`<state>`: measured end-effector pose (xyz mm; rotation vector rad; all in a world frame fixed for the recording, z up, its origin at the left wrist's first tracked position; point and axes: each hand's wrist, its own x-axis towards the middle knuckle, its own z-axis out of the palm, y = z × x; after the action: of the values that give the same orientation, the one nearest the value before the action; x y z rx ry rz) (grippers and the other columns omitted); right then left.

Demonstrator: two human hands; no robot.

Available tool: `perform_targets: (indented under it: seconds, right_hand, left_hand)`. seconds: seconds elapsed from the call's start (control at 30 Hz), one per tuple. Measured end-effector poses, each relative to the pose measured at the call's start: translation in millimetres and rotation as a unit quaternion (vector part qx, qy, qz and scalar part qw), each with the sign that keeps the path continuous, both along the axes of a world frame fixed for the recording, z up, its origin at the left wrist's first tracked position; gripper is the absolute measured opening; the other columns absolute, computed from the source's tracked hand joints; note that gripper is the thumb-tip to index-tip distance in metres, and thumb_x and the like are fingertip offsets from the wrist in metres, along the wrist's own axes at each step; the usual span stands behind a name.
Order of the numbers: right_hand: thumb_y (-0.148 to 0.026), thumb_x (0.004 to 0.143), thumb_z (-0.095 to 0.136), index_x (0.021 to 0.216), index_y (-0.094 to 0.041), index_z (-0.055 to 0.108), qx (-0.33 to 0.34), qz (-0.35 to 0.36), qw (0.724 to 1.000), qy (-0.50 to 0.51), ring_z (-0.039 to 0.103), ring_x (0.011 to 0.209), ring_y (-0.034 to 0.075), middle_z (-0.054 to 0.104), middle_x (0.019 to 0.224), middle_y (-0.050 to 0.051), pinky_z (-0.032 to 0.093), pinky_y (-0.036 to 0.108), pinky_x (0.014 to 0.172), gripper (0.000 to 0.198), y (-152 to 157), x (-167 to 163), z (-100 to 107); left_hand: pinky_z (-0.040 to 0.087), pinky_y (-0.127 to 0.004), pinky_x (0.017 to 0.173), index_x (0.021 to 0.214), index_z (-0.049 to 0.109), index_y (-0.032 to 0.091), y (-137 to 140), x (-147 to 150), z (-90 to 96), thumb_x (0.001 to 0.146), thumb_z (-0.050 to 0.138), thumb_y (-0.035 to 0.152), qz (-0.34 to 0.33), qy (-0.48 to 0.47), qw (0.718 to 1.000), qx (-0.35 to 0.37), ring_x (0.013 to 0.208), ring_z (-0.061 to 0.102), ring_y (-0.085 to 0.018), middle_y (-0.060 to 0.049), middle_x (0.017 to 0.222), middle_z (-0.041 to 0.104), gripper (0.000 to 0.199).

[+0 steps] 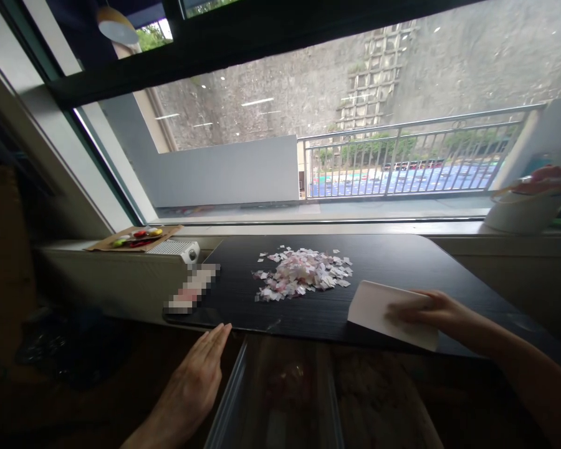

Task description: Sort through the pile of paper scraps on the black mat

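Observation:
A loose heap of small paper pieces [306, 271], mostly white with some pinkish ones, lies on the black table [388, 252]. To its right, near the front edge, my right hand [434, 312] grips a plain white box [374, 305], which looks shallow and sits tilted over the tabletop. Part of the fingers is blurred, and I cannot tell what is inside the box. At the table's front left edge, my left hand [201, 368] is stretched out flat with straight fingers and holds nothing. A pixelated flat item [194, 290] lies on the table's left end, just beyond that hand.
Below the front edge stand clear-walled bins [290, 386], their contents dim. A radiator [116, 274] is at left, with cardboard holding colourful small things [140, 237] above it. Behind the table run a window sill [327, 229] and glass. A white bucket [518, 209] appears at far right.

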<state>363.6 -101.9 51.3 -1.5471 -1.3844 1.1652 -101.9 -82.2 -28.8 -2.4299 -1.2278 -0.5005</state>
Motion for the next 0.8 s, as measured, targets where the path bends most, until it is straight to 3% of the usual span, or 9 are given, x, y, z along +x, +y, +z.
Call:
perform_targets:
  seconds: [0.2,0.47,0.8]
  right_hand:
    - [-0.044,0.06,0.078,0.083,-0.019,0.073,0.008,0.006,1.0,0.019,0.067,0.069,0.023,0.074,0.077,0.005,0.051,0.03,0.058,0.035,1.7,-1.3,-4.6]
    - [-0.044,0.062,0.078,0.083,-0.018,0.072,0.007,0.008,1.0,0.021,0.065,0.067,0.02,0.074,0.076,0.004,0.048,0.028,0.058,0.034,-2.3,3.0,-7.0]
    - [-0.041,0.06,0.079,0.079,-0.019,0.073,-0.001,0.023,0.999,0.024,0.062,0.063,0.016,0.072,0.072,0.001,0.046,0.025,0.057,0.03,0.7,-17.0,2.3]
  left_hand:
    - [0.042,-0.039,0.105,0.138,0.041,0.016,15.6,9.9,8.5,0.076,0.034,0.005,-0.033,0.061,0.998,0.006,0.126,0.048,-0.02,-0.009,0.137,0.052,0.063]
    - [0.04,-0.037,0.105,0.136,0.043,0.017,6.2,6.9,4.7,0.071,0.034,0.0,-0.023,0.063,0.996,0.053,0.121,0.051,-0.019,-0.008,0.13,0.056,0.068]
    - [0.038,-0.041,0.105,0.13,0.051,0.017,33.0,27.6,23.3,0.071,0.032,0.0,0.029,0.045,0.996,-0.066,0.12,0.05,-0.02,-0.009,0.128,0.056,0.064]
